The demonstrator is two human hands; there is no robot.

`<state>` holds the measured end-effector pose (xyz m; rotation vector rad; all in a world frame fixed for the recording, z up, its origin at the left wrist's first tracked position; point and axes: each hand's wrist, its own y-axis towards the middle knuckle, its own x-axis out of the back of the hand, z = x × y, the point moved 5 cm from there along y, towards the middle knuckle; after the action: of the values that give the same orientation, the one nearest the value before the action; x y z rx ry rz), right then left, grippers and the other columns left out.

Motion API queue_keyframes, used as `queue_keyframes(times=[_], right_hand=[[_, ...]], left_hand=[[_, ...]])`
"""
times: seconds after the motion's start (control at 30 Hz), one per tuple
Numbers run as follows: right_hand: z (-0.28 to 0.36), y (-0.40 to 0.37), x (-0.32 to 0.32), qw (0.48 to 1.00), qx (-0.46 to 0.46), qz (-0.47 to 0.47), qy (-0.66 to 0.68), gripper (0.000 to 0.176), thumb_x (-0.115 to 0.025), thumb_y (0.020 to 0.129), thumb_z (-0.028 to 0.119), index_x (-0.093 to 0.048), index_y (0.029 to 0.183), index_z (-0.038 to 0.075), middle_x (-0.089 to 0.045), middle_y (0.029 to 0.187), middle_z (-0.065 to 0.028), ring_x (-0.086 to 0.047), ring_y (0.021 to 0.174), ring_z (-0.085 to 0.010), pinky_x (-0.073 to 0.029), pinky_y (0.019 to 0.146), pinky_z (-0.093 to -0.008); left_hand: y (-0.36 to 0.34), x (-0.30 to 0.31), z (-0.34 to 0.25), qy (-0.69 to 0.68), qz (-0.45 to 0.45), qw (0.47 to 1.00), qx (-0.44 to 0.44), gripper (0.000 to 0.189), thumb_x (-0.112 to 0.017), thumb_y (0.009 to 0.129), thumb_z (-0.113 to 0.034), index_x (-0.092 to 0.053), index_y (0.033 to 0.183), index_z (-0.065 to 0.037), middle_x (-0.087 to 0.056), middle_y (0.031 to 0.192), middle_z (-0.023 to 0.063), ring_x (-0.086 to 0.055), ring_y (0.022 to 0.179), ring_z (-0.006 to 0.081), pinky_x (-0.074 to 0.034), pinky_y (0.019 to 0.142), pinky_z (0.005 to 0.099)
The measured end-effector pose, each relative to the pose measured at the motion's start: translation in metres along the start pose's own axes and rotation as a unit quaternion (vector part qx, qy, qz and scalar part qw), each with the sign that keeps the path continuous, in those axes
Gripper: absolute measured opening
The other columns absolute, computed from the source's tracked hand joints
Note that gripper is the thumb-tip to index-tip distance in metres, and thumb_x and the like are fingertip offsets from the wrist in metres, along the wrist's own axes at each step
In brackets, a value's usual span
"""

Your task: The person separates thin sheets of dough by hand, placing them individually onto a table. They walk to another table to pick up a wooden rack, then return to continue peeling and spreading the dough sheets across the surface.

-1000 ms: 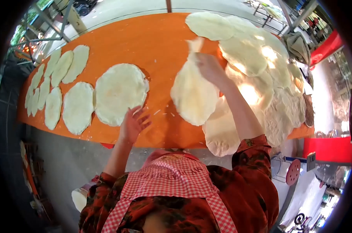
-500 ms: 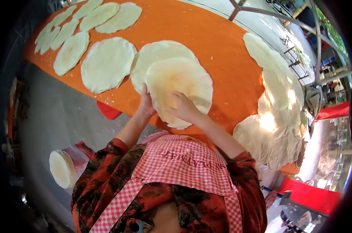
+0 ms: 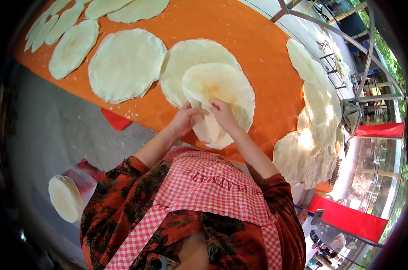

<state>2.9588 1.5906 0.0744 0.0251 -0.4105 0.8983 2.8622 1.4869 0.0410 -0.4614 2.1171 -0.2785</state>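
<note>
A round, pale flatbread sheet [image 3: 211, 80] with a light brown middle lies over a stack of larger flatbreads [image 3: 180, 67] at the near edge of the orange table. The near side of that sheet is lifted and folded back. My left hand [image 3: 184, 119] pinches it at the left of the fold. At the right of the fold, my right hand [image 3: 223, 116] grips it with fingers closed. The layer underneath shows below my hands, its near part reaching the table edge.
Left of my hands lies another round flatbread stack [image 3: 126, 65], with several more sheets [image 3: 74, 47] beyond it. Wide overlapping sheets [image 3: 314, 135] cover the right end of the orange tabletop [image 3: 276, 85]. A round stack [image 3: 65, 198] stands low at the left. Metal bars [image 3: 330, 27] rise behind.
Both hands have come closer together at the near part of the top sheet. My right hand went from lying flat on it to gripping it, and its near side is now folded up.
</note>
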Motion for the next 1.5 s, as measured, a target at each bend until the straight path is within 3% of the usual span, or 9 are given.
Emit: queue_keyframes(times=[0.23, 0.4, 0.57, 0.7, 0.77, 0.87, 1.13, 1.33, 1.5], right_hand=[[0.012, 0.010, 0.020, 0.958, 0.130, -0.177, -0.183, 0.019, -0.051, 0.085, 0.006, -0.060, 0.099, -0.003, -0.064, 0.079, -0.0115, -0.063, 0.077, -0.0185, -0.049, 0.068, -0.0321], [-0.025, -0.022, 0.240, 0.950, -0.031, -0.262, 0.165, 0.018, -0.057, 0.080, 0.011, -0.052, 0.063, 0.010, -0.048, 0.060, 0.0049, -0.047, 0.054, -0.0078, -0.038, 0.046, -0.0269], [-0.182, -0.138, 0.446, 0.930, -0.051, -0.361, -0.039, 0.017, -0.062, 0.082, 0.012, -0.065, 0.095, 0.001, -0.062, 0.081, -0.0033, -0.058, 0.073, -0.0130, -0.049, 0.065, -0.0278], [-0.130, -0.203, 0.392, 0.614, -0.451, -0.401, -0.509, 0.048, -0.069, 0.079, 0.022, -0.055, 0.119, 0.000, -0.063, 0.108, -0.0175, -0.062, 0.098, -0.0287, -0.050, 0.079, -0.0417], [-0.174, -0.164, 0.349, 0.812, -0.034, -0.464, -0.352, 0.066, -0.075, 0.073, 0.018, -0.042, 0.127, 0.000, -0.058, 0.117, -0.0161, -0.060, 0.097, -0.0259, -0.050, 0.082, -0.0387], [-0.056, -0.067, 0.133, 0.983, 0.058, -0.122, -0.124, 0.071, -0.074, 0.074, 0.024, -0.039, 0.131, 0.002, -0.050, 0.126, -0.0202, -0.053, 0.112, -0.0289, -0.045, 0.089, -0.0403], [-0.003, 0.103, 0.187, 0.982, 0.031, -0.132, -0.130, 0.021, -0.057, 0.076, 0.015, -0.065, 0.090, 0.002, -0.065, 0.074, -0.0112, -0.062, 0.061, -0.0225, -0.048, 0.054, -0.0384], [-0.056, -0.014, 0.451, 0.925, 0.076, -0.370, -0.045, 0.040, -0.063, 0.078, 0.015, -0.058, 0.115, 0.002, -0.064, 0.103, -0.0099, -0.061, 0.088, -0.0179, -0.050, 0.075, -0.0332], [-0.134, -0.115, 0.416, 0.845, -0.147, -0.418, -0.300, 0.040, -0.068, 0.077, 0.027, -0.059, 0.110, 0.005, -0.064, 0.103, -0.0155, -0.061, 0.096, -0.0265, -0.048, 0.083, -0.0354]], left_hand=[[0.020, 0.037, -0.001, 0.225, -0.065, 0.971, -0.051, 0.006, -0.051, 0.087, -0.009, -0.049, 0.082, -0.010, -0.044, 0.066, -0.0031, -0.042, 0.053, 0.0107, -0.035, 0.044, 0.0265], [0.036, 0.077, -0.038, 0.152, -0.167, 0.970, -0.090, 0.010, -0.049, 0.088, -0.009, -0.054, 0.080, -0.010, -0.043, 0.058, -0.0049, -0.041, 0.044, 0.0079, -0.032, 0.038, 0.0230], [0.027, 0.106, -0.046, 0.204, -0.209, 0.953, -0.083, 0.009, -0.048, 0.089, -0.010, -0.056, 0.093, -0.006, -0.053, 0.068, -0.0009, -0.050, 0.051, 0.0101, -0.039, 0.042, 0.0247], [0.003, 0.067, -0.044, 0.224, -0.199, 0.951, -0.079, 0.024, -0.053, 0.087, -0.012, -0.057, 0.109, -0.004, -0.062, 0.092, 0.0049, -0.062, 0.077, 0.0153, -0.050, 0.059, 0.0274], [0.000, 0.054, -0.041, 0.207, -0.189, 0.957, -0.079, 0.027, -0.053, 0.087, -0.011, -0.055, 0.113, -0.004, -0.062, 0.096, 0.0055, -0.062, 0.080, 0.0158, -0.051, 0.061, 0.0279], [-0.006, -0.017, -0.045, 0.168, -0.199, 0.962, -0.083, 0.030, -0.046, 0.089, -0.006, -0.048, 0.119, -0.003, -0.060, 0.102, 0.0084, -0.061, 0.083, 0.0180, -0.054, 0.066, 0.0330], [0.000, -0.097, -0.084, 0.215, -0.072, 0.961, -0.158, 0.042, -0.049, 0.094, -0.014, -0.038, 0.134, -0.004, -0.055, 0.120, 0.0134, -0.059, 0.102, 0.0250, -0.051, 0.087, 0.0393], [-0.037, 0.023, -0.070, 0.239, -0.241, 0.931, -0.136, 0.032, -0.052, 0.094, -0.016, -0.048, 0.124, -0.006, -0.060, 0.110, 0.0098, -0.059, 0.097, 0.0212, -0.050, 0.078, 0.0335], [-0.061, 0.068, -0.027, 0.230, -0.277, 0.930, -0.078, 0.025, -0.053, 0.093, -0.016, -0.052, 0.117, -0.007, -0.062, 0.104, 0.0071, -0.060, 0.092, 0.0175, -0.049, 0.075, 0.0304]])
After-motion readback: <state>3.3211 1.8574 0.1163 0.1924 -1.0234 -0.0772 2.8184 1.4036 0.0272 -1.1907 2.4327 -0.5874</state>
